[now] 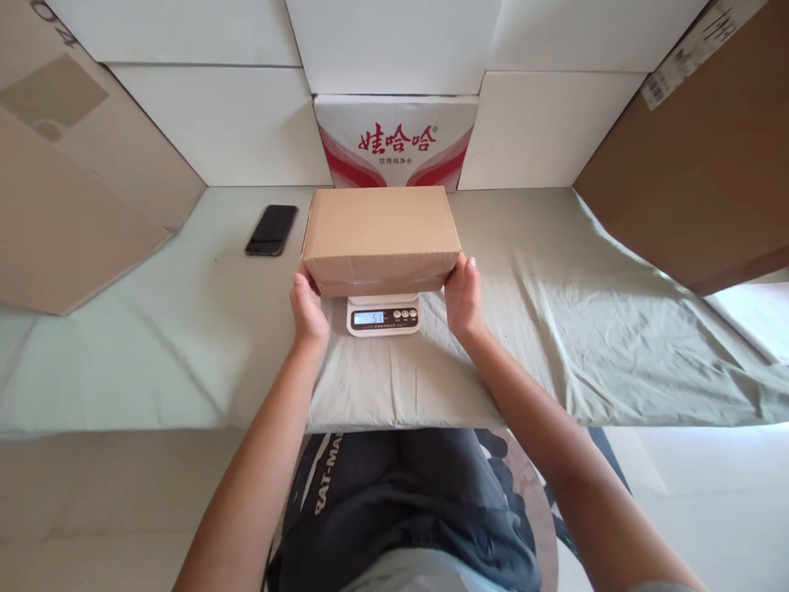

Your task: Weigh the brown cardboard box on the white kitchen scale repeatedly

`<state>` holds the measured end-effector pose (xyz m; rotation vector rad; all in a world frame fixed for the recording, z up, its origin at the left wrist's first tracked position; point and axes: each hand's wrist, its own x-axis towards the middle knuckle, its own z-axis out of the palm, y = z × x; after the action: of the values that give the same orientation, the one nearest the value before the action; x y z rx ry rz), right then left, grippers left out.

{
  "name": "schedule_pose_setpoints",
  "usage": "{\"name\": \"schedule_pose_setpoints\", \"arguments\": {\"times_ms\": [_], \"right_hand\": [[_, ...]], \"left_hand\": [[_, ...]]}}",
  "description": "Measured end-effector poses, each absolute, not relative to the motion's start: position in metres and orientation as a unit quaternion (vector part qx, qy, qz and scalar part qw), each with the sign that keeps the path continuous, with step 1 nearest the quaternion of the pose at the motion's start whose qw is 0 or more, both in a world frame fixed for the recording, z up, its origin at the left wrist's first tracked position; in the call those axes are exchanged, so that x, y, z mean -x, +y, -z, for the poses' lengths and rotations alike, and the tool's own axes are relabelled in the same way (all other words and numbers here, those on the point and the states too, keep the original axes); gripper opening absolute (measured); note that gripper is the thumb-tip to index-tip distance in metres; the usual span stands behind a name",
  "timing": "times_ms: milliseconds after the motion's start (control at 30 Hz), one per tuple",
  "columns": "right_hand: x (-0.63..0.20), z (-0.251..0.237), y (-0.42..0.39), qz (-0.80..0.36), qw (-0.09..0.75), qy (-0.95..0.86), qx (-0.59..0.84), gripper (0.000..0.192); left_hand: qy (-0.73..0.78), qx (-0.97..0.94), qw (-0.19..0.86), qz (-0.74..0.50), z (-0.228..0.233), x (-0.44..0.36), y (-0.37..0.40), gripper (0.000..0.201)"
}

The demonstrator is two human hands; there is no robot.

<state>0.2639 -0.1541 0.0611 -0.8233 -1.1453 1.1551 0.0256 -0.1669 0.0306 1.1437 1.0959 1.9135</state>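
Cardboard box (380, 234) on scale (383, 316), fingers of both hands gripping it; phone (272, 229) nearby.

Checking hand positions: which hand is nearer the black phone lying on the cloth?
Left. The left hand grips the box's left end, below the black phone; the right hand holds the far end.

Centre: cardboard box (380, 234) sits on the scale (383, 316), a hand at each near corner.
Left: open cloth (185, 345); only a phone (272, 229) lies far left of the box.
Right: bare cloth, free to the leaning brown carton (696, 173).
Far: printed carton (396, 141) just behind the box, tight gap.
Near: cloth edge free.
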Motion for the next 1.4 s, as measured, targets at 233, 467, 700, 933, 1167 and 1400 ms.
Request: {"name": "schedule_pose_setpoints", "arguments": {"times_ms": [233,467,700,933,1167,1400], "right_hand": [[-0.266,-0.058,-0.153,-0.519,0.611,-0.489,0.344,0.071],[-0.265,-0.067,-0.155,-0.516,0.607,-0.495,0.347,0.075],[-0.262,-0.067,-0.156,-0.484,0.624,-0.521,0.323,0.070],[-0.269,-0.052,-0.149,-0.489,0.610,-0.520,0.344,0.069],[-0.268,-0.057,-0.150,-0.500,0.623,-0.505,0.327,0.066],[-0.266,-0.066,-0.154,-0.486,0.621,-0.522,0.325,0.069]], "left_hand": [[0.415,-0.434,0.326,-0.730,-0.033,-0.026,-0.168,0.082],[0.409,-0.429,0.325,-0.737,-0.036,-0.026,-0.168,0.080],[0.412,-0.425,0.327,-0.737,-0.036,-0.026,-0.169,0.080],[0.412,-0.410,0.329,-0.744,-0.034,-0.026,-0.168,0.075],[0.402,-0.427,0.331,-0.739,-0.036,-0.026,-0.169,0.074],[0.403,-0.426,0.326,-0.741,-0.035,-0.025,-0.168,0.072]]}}
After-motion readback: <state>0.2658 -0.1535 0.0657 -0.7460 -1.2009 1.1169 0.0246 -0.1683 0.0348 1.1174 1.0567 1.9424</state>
